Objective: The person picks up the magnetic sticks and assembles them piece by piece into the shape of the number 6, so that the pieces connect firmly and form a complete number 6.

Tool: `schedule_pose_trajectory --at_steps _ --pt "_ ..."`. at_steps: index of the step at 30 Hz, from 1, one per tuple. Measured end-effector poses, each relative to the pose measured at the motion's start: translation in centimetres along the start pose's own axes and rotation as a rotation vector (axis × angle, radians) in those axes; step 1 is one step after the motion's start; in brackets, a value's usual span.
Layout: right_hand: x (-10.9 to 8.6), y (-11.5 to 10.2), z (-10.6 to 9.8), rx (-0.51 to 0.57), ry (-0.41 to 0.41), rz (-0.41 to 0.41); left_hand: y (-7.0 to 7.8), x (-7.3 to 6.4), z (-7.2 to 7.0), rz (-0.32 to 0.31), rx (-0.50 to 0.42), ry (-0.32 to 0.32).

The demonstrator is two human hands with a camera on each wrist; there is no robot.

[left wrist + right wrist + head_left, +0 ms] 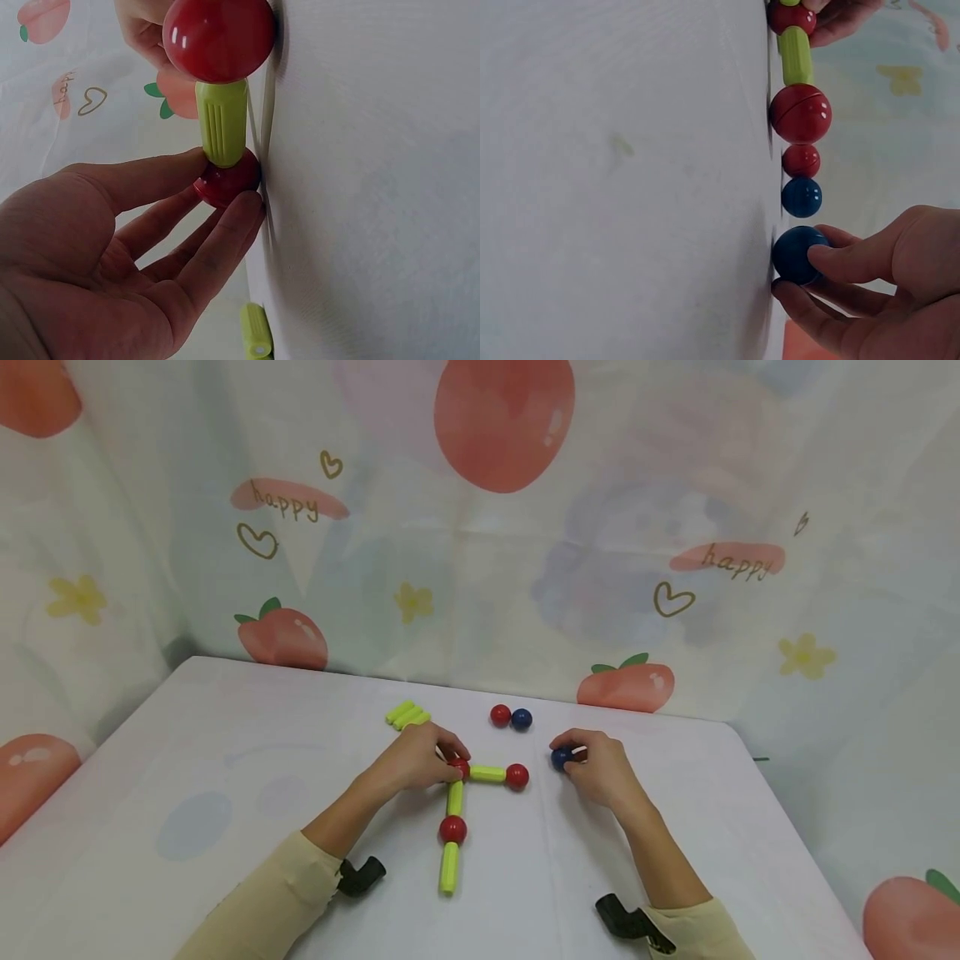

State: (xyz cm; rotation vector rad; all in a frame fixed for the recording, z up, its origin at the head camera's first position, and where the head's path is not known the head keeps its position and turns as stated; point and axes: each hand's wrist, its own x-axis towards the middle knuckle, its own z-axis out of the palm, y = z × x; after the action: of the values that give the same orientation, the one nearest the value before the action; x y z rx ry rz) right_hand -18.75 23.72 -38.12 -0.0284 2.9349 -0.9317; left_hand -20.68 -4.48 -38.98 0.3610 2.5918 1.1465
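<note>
My left hand [420, 757] pinches a red ball [461, 768] at the corner of an L-shaped chain lying on the table. From that ball one yellow-green stick [488, 774] runs right to another red ball [517, 777]. A second stick [454, 798] comes toward me to a red ball [453, 829], with one more stick [448, 869] beyond it. To the right, apart from the chain, my right hand [600, 768] holds a dark blue ball [801, 255] between thumb and fingers, at the table surface.
Several loose yellow-green sticks [407, 716] lie together behind my left hand. Farther back, a loose red ball [501, 716] and a blue ball [522, 719] sit side by side on the white table [300, 710]. A patterned cloth [480, 568] hangs behind the table.
</note>
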Motion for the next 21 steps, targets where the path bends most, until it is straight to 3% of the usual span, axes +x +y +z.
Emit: schedule_pose_trajectory --at_steps 6,21 --pt "-0.03 -0.13 -0.07 -0.017 -0.001 0.014 -0.27 0.14 -0.01 0.019 -0.012 0.001" --pt "-0.7 -0.45 -0.59 0.015 -0.027 0.014 -0.25 0.11 0.04 -0.009 -0.017 0.004"
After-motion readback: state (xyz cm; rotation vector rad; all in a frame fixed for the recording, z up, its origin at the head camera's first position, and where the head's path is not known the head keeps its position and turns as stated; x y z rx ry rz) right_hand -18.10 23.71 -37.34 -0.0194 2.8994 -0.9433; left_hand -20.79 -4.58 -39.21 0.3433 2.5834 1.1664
